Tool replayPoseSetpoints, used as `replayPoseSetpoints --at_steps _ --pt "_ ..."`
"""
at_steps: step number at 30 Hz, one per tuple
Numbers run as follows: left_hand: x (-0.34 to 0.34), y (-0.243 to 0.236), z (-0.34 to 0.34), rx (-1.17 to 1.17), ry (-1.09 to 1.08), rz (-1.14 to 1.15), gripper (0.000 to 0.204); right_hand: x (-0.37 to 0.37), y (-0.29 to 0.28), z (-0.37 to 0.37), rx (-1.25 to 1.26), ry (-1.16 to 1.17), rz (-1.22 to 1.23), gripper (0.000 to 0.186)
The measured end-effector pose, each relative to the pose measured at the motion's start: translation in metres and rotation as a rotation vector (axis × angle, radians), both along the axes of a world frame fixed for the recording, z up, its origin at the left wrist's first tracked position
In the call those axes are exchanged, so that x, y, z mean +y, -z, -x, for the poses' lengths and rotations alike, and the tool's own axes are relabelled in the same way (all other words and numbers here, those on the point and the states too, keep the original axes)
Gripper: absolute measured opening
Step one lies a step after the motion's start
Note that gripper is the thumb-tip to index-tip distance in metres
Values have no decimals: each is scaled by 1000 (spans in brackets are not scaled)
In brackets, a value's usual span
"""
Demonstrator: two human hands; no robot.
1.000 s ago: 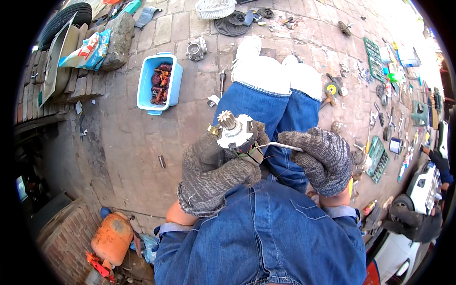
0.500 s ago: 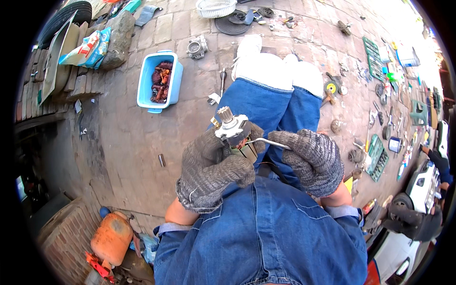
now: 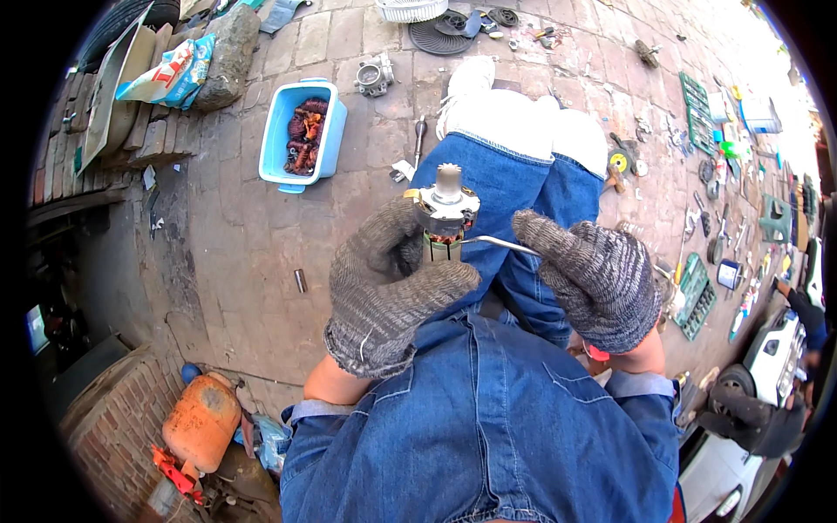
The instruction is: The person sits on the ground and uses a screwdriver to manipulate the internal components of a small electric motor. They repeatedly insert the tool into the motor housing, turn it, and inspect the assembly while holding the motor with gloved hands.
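Observation:
My left hand (image 3: 384, 292), in a grey knitted glove, grips a small motor armature (image 3: 445, 212) upright, its toothed gear shaft on top and copper windings showing below a pale metal cap. In my right hand (image 3: 602, 279), gloved alike, a thin bent metal hook tool (image 3: 499, 243) is pinched between thumb and fingers. The hook's tip reaches the side of the armature by the copper windings; whether it touches them I cannot tell. Both hands are above my lap, over blue denim trousers (image 3: 497, 166).
To the left front stands a light blue tub (image 3: 338, 139) with copper winding scraps (image 3: 305, 135). A metal throttle-like part (image 3: 375, 75) lies beyond it. Green tool cases (image 3: 695, 296) and loose tools lie at the right. An orange tank (image 3: 202, 423) sits at lower left.
The armature has turned more upright, its gear shaft now pointing straight up. My right hand has moved slightly right with the hook, and the whole view has shifted a little.

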State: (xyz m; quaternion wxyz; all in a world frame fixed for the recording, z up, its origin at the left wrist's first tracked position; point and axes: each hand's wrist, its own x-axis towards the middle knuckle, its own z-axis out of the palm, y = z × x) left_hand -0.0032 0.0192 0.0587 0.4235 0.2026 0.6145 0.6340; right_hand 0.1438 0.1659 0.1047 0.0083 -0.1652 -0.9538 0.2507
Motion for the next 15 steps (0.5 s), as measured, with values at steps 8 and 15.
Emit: replayPoseSetpoints --at_steps 8,15 --pt "-1 5 -7 30 -46 32 52 10 1 5 1 -150 -175 43" --pt "-6 9 -9 -174 -91 -29 50 19 0 -3 15 -184 -187 47"
